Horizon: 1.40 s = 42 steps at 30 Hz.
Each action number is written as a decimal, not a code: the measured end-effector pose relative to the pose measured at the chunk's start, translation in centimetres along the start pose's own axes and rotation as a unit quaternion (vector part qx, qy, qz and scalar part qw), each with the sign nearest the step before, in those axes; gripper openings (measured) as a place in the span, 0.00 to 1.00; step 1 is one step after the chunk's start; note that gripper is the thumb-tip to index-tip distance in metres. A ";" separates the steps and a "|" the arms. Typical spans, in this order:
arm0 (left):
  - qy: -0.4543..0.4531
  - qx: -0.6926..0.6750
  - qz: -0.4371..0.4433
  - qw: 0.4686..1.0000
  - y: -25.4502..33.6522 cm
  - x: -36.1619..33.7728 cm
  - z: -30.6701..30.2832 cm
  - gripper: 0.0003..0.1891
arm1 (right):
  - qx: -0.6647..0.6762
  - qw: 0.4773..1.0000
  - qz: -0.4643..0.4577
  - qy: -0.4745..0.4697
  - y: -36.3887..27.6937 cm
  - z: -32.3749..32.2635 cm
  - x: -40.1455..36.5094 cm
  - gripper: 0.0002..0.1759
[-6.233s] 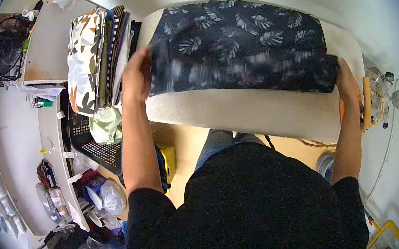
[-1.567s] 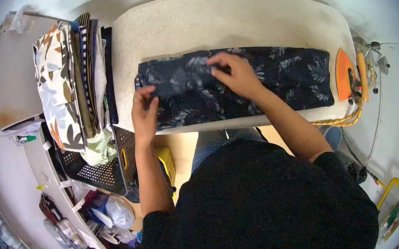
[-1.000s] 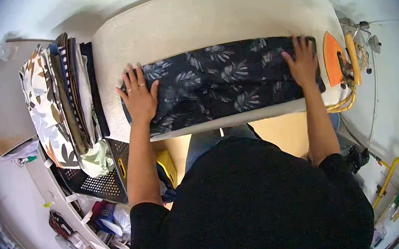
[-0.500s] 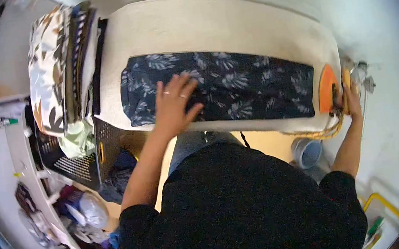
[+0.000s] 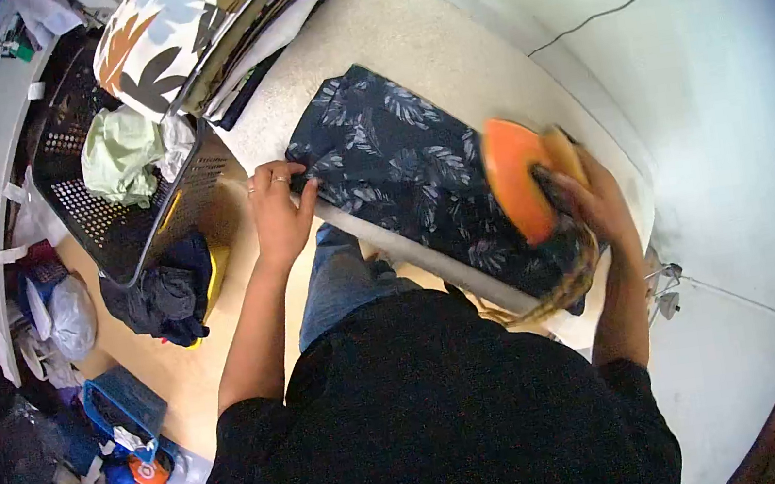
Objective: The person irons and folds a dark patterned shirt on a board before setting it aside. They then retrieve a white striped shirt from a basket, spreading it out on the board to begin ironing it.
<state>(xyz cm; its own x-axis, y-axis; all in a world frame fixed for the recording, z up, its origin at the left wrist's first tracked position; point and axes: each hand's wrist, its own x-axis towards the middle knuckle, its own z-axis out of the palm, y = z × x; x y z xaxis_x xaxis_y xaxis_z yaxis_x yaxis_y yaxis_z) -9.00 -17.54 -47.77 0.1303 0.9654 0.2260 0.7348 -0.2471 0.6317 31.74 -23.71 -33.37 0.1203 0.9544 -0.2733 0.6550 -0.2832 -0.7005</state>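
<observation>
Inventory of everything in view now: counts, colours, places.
leaf-print cloth: 1, dark with pale leaves, on the board
iron: 1, orange, over the cloth's right part
braided cord: 1, yellow-brown, below the iron
padded board: 1, off-white, centre
folded stack: uncountable, mixed colours, top left
basket: 1, black, below the stack
light cloth: 1, pale green, in the basket
plastic bag: 1, whitish, left
wall wire: 1, dark, upper right
clutter: uncountable, mixed, lower left
shirt: 1, black, bottom centre
left hand: 1, bare, at cloth's left end
right hand: 1, bare, on the iron
</observation>
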 end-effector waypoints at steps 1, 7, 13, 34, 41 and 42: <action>-0.005 -0.009 -0.015 1.000 -0.3 0.0 0.1 0.12 | -0.004 0.999 -0.017 -0.035 -2.8 1.4 2.3 0.32; -0.010 -0.063 -0.056 0.996 -1.3 -0.3 0.3 0.08 | -0.184 0.946 -0.159 -0.216 -10.7 9.2 14.2 0.36; -0.056 -0.114 -0.078 0.989 -2.9 -0.3 -0.1 0.06 | -0.211 0.934 -0.201 -0.207 -9.9 11.8 17.5 0.31; -0.073 -0.073 0.098 0.990 2.7 6.3 -2.0 0.03 | -0.161 0.985 0.027 -0.051 -3.3 9.3 5.5 0.35; -0.191 -0.073 0.153 0.967 7.9 5.5 2.4 0.03 | -0.090 0.948 0.215 0.218 14.6 1.2 -7.3 0.35; -0.214 -0.066 0.175 0.959 8.7 5.4 3.0 0.04 | -0.030 0.929 0.324 0.177 11.9 -1.8 -9.1 0.33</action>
<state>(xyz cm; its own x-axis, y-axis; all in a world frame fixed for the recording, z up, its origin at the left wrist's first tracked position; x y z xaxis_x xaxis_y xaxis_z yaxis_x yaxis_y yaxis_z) 0.13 -14.24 -43.29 0.6361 0.7599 0.1338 0.5094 -0.5438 0.6669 39.75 -35.60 -38.07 0.7342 0.5605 -0.3831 0.3993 -0.8128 -0.4241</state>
